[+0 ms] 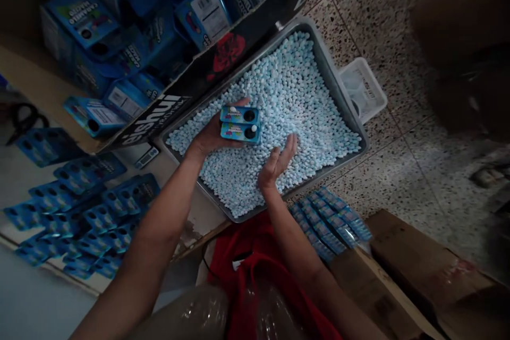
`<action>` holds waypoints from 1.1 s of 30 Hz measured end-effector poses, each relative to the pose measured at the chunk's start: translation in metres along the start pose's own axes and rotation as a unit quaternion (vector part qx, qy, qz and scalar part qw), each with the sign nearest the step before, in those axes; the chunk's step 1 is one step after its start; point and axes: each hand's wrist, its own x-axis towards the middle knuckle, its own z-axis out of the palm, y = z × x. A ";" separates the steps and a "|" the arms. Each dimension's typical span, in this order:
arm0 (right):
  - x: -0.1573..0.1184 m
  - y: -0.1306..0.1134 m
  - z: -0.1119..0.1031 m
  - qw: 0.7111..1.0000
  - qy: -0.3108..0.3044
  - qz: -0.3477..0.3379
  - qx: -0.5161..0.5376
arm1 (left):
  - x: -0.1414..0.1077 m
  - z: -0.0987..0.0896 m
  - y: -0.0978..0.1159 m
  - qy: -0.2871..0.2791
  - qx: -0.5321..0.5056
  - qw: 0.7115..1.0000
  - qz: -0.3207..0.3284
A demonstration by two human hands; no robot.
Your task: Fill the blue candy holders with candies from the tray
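My left hand (213, 135) is closed around two small blue candy boxes (239, 131), held side by side over a grey tray (346, 81). Each box has a dark round hole in its top, and a pale candy sits on each top. Loose white and light-blue candies (306, 101) fill the tray. At the near side of the tray, my right hand (278, 163) rests against the candies with its fingers stretched out and the thumb apart. Whether any candies lie in that palm is hidden.
A large carton (195, 71) of blue boxes stands along the tray's left side. Rows of blue boxes (95, 218) cover the left surface, near black scissors (27, 119). A clear plastic container (364, 90) sits beyond the tray. Wrapped blue packs (326, 220) and cardboard boxes (434, 271) stand at right.
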 end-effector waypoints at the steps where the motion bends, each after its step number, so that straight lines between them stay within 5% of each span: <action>1: 0.003 -0.002 0.003 1.000 -0.009 0.007 0.016 | -0.003 0.005 -0.002 -0.009 -0.003 1.000 0.004; 6: 0.010 -0.006 0.008 0.998 -0.013 0.012 0.058 | -0.018 0.029 -0.020 -0.077 -0.001 0.997 0.021; 11: 0.023 0.000 0.004 0.973 -0.063 0.073 0.208 | -0.030 0.057 -0.022 -0.065 -0.075 0.995 0.003; 13: 0.035 0.001 0.004 0.922 -0.099 0.168 0.335 | -0.034 0.064 -0.015 -0.066 -0.088 0.994 0.000; 18: 0.075 -0.016 0.010 0.717 -0.117 0.382 0.572 | -0.052 0.053 0.000 -0.077 0.059 0.987 0.126; 22: 0.096 -0.050 -0.001 0.654 -0.206 0.378 0.622 | -0.079 0.028 -0.003 0.034 0.169 0.966 0.194; 25: 0.097 -0.084 -0.023 0.670 -0.249 0.299 0.633 | -0.091 0.018 -0.009 0.092 0.250 0.946 0.184; 28: 0.089 -0.118 -0.045 0.728 -0.294 0.204 0.584 | -0.092 0.021 -0.014 0.128 0.299 0.930 0.171; 31: 0.081 -0.141 -0.059 0.779 -0.322 0.120 0.524 | -0.091 0.031 -0.015 0.136 0.292 0.928 0.186; 33: 0.077 -0.148 -0.063 0.788 -0.327 0.085 0.515 | -0.092 0.036 -0.017 0.137 0.266 0.935 0.190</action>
